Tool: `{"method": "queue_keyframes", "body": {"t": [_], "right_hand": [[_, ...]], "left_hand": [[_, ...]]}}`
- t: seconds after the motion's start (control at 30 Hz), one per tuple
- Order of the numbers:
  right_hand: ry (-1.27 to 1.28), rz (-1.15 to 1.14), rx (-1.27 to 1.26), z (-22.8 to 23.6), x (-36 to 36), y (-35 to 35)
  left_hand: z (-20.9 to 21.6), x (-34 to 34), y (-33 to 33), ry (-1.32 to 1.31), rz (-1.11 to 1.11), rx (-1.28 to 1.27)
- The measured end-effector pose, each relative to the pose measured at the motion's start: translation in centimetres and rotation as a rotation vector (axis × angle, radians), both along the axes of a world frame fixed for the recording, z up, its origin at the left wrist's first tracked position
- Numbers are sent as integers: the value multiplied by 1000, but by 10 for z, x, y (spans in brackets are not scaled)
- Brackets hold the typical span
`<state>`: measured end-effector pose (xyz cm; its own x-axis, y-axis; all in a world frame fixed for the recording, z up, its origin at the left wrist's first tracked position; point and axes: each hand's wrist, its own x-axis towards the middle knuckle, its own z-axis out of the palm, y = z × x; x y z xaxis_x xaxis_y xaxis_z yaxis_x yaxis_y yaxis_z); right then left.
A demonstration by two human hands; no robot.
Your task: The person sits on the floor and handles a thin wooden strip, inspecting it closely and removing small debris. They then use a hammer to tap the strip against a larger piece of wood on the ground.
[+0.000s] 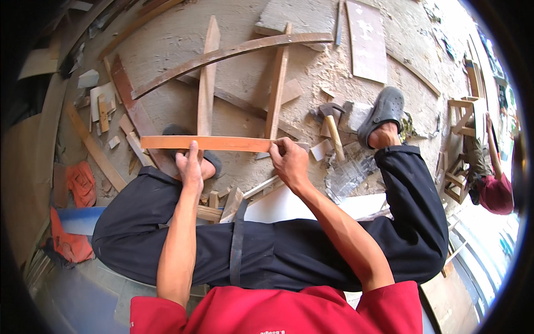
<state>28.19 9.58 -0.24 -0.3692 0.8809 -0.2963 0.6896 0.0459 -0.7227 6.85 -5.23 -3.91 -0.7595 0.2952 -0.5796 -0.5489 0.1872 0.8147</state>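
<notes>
A flat, orange-brown wooden strip (233, 144) lies crosswise in front of me. My left hand (191, 167) grips it left of its middle, with the thumb on its face. Towards its right end my right hand (290, 162) closes round it, fingers curled. Just beyond the strip, two wooden slats (208, 94) (277, 83) run away from me, their near ends meeting or passing behind it; which of these I cannot tell. A curved brown wooden bar (222, 54) crosses both slats near their far ends.
On the right, a claw hammer (335, 131) with a wooden handle lies near my foot. A pale board (367, 42) is at the far right. Wood offcuts (103, 111) and an orange cloth (81, 183) are on the left. Another person (492, 189) is at the right edge.
</notes>
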Motion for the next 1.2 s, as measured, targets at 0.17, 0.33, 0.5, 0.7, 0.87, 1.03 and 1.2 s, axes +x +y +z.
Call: {"method": "queue_keyframes", "body": {"t": [0.17, 0.33, 0.5, 0.7, 0.87, 1.03, 1.2], "right_hand": [[25, 10, 13, 4, 0, 0], [39, -5, -3, 0, 2, -3], [33, -3, -32, 3, 0, -3], [37, 4, -42, 1, -1, -3], [42, 14, -44, 2, -1, -4], [54, -12, -54, 1, -1, -7], [57, -7, -29, 0, 0, -6]], "left_hand": [[-13, -3, -11, 31, -34, 29], [1, 3, 1, -2, 11, 68], [4, 5, 2, 17, 19, 37], [6, 3, 2, 6, 20, 57], [4, 3, 3, 6, 66, 42], [8, 2, 4, 11, 56, 28], [-6, 0, -3, -5, 60, 73]]}}
